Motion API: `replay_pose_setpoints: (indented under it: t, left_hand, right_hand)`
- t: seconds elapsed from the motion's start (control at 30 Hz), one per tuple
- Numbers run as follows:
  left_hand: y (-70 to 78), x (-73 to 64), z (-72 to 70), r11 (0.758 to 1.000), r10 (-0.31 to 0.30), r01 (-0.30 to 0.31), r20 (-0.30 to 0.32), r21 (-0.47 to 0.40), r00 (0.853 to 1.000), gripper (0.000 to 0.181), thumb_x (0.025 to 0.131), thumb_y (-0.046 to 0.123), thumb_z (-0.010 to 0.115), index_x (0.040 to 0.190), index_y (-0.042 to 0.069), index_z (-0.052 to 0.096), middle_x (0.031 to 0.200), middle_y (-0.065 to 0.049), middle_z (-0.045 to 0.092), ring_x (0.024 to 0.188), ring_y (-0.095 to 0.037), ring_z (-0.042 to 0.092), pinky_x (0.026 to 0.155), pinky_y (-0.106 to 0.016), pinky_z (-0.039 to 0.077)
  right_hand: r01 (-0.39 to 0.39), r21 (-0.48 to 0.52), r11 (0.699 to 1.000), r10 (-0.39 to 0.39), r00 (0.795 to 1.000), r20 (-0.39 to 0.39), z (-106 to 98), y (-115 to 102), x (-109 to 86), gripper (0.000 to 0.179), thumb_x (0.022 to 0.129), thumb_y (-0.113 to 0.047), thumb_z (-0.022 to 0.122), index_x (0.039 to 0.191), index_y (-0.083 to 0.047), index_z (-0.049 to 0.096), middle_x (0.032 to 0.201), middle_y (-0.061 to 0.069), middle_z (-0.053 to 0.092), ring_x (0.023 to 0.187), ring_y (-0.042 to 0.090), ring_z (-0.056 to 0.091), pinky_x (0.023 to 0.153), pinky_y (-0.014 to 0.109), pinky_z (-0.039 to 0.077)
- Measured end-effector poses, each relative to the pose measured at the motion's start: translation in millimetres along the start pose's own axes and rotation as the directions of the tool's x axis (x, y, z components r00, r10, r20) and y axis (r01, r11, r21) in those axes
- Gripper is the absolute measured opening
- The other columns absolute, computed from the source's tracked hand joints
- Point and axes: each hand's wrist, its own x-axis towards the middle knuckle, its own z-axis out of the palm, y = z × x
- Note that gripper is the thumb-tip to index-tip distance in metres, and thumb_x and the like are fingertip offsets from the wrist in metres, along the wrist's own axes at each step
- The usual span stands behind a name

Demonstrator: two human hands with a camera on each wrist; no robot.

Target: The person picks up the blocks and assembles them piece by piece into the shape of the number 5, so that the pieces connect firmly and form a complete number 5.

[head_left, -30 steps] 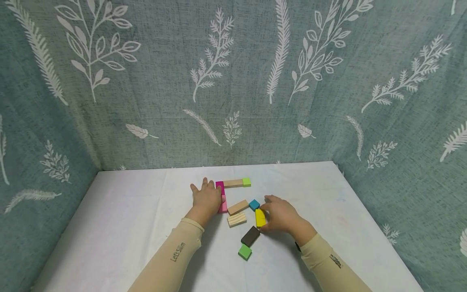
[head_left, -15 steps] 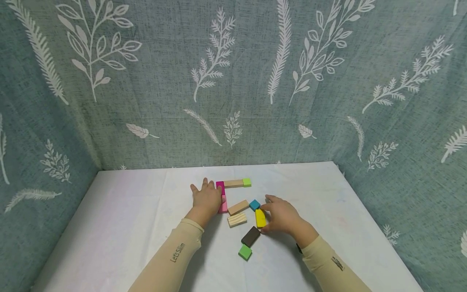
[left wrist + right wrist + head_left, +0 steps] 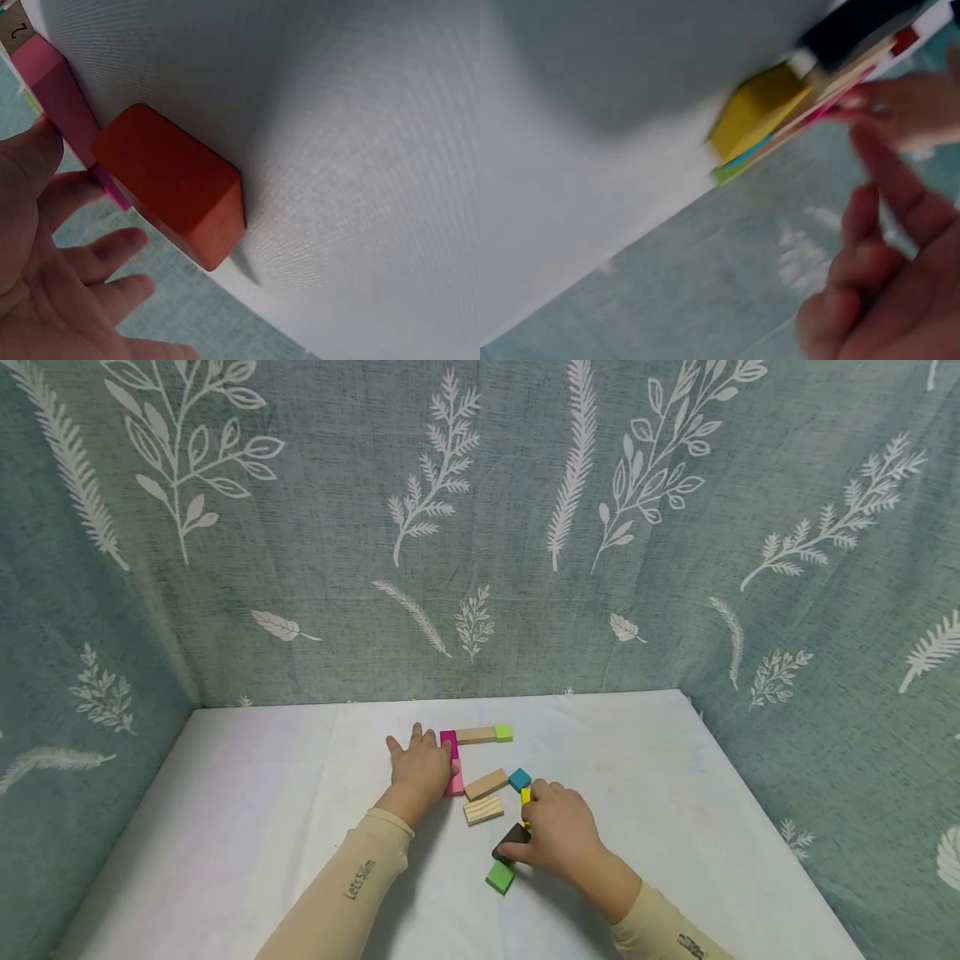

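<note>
My left hand (image 3: 420,774) touches the joined magenta block (image 3: 448,742) and pink block (image 3: 454,781), its other fingers spread. In the left wrist view, a red-orange block (image 3: 176,180) stands near that hand; the head view does not show it. My right hand (image 3: 561,831) is over the dark brown block (image 3: 513,842), its thumb at the block's near end. It partly covers the yellow block (image 3: 526,797). In the right wrist view, blurred, the right fingers appear apart from the yellow block (image 3: 757,112); contact with the dark block cannot be told.
A plain wooden block (image 3: 476,736) and a lime block (image 3: 503,732) extend rightward from the magenta one. Two more wooden pieces, a tan block (image 3: 486,785) and a striped block (image 3: 483,811), lie mid-table. A blue block (image 3: 520,779) and a green block (image 3: 500,877) are near the right hand.
My right hand has shifted from beside the yellow block leftward and nearer to me, over the dark brown block. The left hand keeps its place at the pink blocks.
</note>
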Motion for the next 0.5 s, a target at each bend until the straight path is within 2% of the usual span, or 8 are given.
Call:
replay_pose_setpoints:
  t: [0.1, 0.23, 0.37, 0.5]
  left_hand:
    - [0.2, 1.1, 1.6, 1.000, -0.001, 0.000, -0.016, -0.013, 1.000, 0.056, 0.100, 0.048, 0.056, 0.145, 0.015, 0.056, 0.153, -0.021, 0.047, 0.152, -0.042, 0.026, 0.111, -0.079, 0.021]
    - [0.0, 1.9, 3.6, 1.000, -0.005, 0.004, -0.022, -0.020, 1.000, 0.055, 0.100, 0.048, 0.056, 0.145, 0.016, 0.056, 0.152, -0.021, 0.047, 0.152, -0.042, 0.027, 0.111, -0.079, 0.021]
    - [-0.9, 2.6, 5.2, 1.000, 0.007, -0.007, -0.030, -0.019, 1.000, 0.055, 0.100, 0.048, 0.055, 0.145, 0.015, 0.056, 0.152, -0.022, 0.048, 0.151, -0.043, 0.027, 0.110, -0.080, 0.022]
    - [-2.8, 2.8, 6.0, 1.000, 0.005, -0.006, -0.044, -0.015, 0.999, 0.054, 0.100, 0.048, 0.057, 0.143, 0.015, 0.058, 0.150, -0.022, 0.049, 0.151, -0.043, 0.029, 0.110, -0.080, 0.022]
  right_hand:
    - [-0.130, -0.065, 0.989, 0.132, 0.991, 0.038, 2, -16, -2.8, 0.065, 0.067, -0.080, 0.072, 0.063, -0.016, 0.064, 0.078, 0.000, 0.049, 0.059, 0.015, 0.044, 0.049, 0.030, 0.038]
    - [-0.230, -0.096, 0.968, 0.242, 0.962, 0.127, 7, -27, -3.6, 0.072, 0.065, -0.086, 0.068, 0.067, -0.014, 0.068, 0.081, 0.003, 0.053, 0.058, 0.018, 0.048, 0.048, 0.034, 0.043]
    - [-0.274, -0.081, 0.958, 0.284, 0.945, 0.164, 9, -32, -2.8, 0.071, 0.066, -0.085, 0.068, 0.064, -0.014, 0.066, 0.081, 0.004, 0.053, 0.056, 0.018, 0.049, 0.048, 0.034, 0.043]
    - [-0.277, -0.050, 0.960, 0.281, 0.938, 0.201, 10, -38, -3.3, 0.068, 0.066, -0.081, 0.070, 0.066, -0.013, 0.066, 0.084, 0.003, 0.056, 0.056, 0.016, 0.049, 0.048, 0.034, 0.044]
